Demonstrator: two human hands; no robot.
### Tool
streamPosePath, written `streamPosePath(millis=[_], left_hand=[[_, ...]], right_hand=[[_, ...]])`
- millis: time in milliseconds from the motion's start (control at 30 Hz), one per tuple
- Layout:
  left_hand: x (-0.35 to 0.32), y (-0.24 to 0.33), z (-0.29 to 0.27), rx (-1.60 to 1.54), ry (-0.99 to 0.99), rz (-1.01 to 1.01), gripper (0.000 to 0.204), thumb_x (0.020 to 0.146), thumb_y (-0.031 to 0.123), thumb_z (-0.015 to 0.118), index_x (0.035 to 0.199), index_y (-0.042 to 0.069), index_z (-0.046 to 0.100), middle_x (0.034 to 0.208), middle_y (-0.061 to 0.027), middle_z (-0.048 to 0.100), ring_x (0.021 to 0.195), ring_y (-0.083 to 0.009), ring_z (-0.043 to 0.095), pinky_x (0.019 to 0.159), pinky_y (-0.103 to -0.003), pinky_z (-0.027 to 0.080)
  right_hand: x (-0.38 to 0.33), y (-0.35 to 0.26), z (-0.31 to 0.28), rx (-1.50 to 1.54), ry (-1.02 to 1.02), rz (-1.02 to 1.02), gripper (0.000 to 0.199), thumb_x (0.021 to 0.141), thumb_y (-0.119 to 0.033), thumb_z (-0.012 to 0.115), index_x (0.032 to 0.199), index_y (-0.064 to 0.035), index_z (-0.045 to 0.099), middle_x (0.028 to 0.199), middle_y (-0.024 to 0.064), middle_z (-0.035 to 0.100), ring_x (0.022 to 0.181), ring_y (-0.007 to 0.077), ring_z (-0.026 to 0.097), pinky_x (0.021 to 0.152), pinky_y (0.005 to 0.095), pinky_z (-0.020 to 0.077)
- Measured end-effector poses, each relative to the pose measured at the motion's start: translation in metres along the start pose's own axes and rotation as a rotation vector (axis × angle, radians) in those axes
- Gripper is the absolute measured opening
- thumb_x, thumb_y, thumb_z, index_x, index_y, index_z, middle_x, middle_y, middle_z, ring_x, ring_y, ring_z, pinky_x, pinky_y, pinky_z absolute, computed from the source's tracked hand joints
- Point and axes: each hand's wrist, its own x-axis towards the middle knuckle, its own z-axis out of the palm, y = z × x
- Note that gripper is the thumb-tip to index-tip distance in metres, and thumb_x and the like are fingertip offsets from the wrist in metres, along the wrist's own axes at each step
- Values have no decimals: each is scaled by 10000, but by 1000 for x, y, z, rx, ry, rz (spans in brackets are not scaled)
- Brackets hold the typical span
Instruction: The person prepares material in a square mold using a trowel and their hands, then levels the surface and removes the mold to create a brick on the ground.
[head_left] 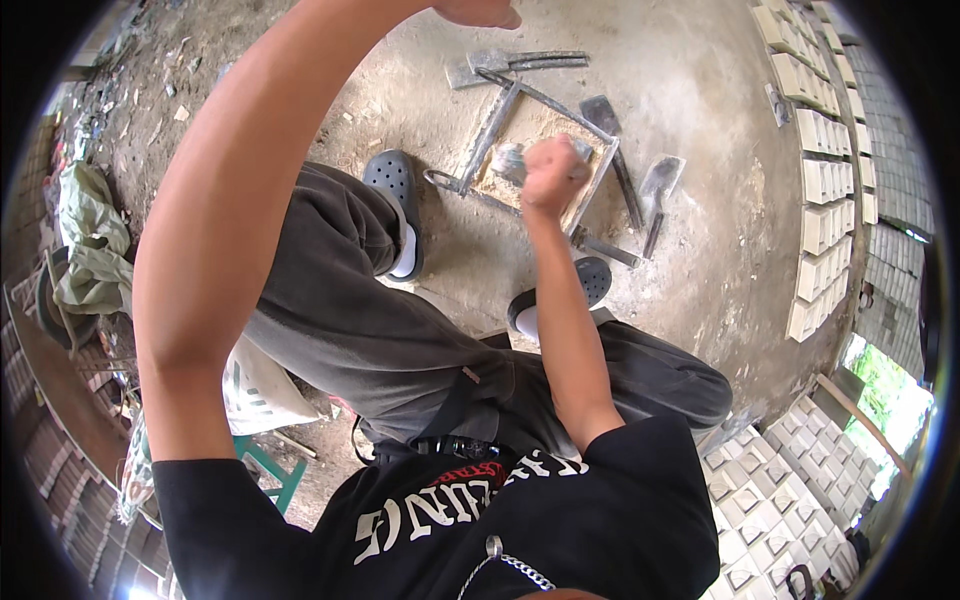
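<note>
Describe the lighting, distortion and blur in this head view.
Head view: soft daylight on the concrete floor, with only faint shadows; greenery at the lower right is blown out; strong fisheye bending and a black rim; the raised left hand is cut off at the top edge; the right hand over the metal frame looks sharp.

Grey metal mould frame [545, 150] holding pale sandy mix, dark grey clogs [395, 190], white tiles [825, 180] lining the grey concrete floor's [700, 100] right edge.
</note>
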Motion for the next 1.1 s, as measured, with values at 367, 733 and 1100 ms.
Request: streamPosePath(millis=[367,733,1100], left_hand=[[13,-28,15,43,-40,-90,564,933,380,555,1340,-9,520,1343,-225,558,1258,-360,521,1053,-428,408],[24,-32,21,21,-19,-66,550,938,379,561,1333,0,512,1299,-224,588,1220,-367,549,1032,-423,435],[28,-35,26,26,-12,13,535,942,354,570,1321,-21,517,1312,-240,573,1240,-372,531,1043,-433,420]], right_hand=[[13,6,20,-210,33,24,465,945,-152,502,503,-121,362,459,-33,397,417,58,345,414,274,235],[17,26,6,-227,52,119,469,938,-195,522,505,-118,360,473,-61,377,436,42,329,415,276,224],[13,14,14,-273,-41,226,503,959,-213,549,505,-66,391,476,-48,378,478,32,336,436,289,229]])
